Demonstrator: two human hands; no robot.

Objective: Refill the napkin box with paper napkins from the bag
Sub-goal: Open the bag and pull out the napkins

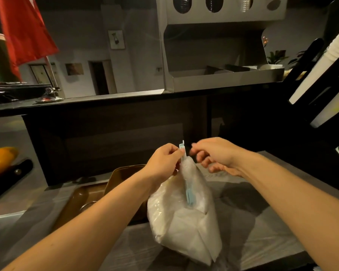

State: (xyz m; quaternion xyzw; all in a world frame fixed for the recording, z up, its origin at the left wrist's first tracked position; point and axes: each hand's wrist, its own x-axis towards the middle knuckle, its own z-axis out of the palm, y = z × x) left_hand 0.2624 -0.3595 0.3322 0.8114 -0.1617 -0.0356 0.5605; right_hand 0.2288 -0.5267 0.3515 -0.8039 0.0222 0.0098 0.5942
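Nearest to me, standing on the grey counter close to its near edge, is the clear plastic bag packed with white paper napkins. Its gathered neck rises toward my hands, and a pale blue sealing clip runs down that neck, so I judge the bag to be closed for now.

My left hand pinches the top of the clip and the bag neck between thumb and fingertips; that grip is closed on the clip. My right hand hovers just beside the neck with its fingers loosely curled, and I see nothing held in it.

Just behind the bag, toward the counter's left side, sit stacked brown trays. I cannot tell whether any of this is the napkin box; I see no obvious one.

Farther off, a dark raised bar ledge carries a steel cup dispenser.

As I read it, the task has barely begun: the clip must come off, then the napkins move out and into the box.
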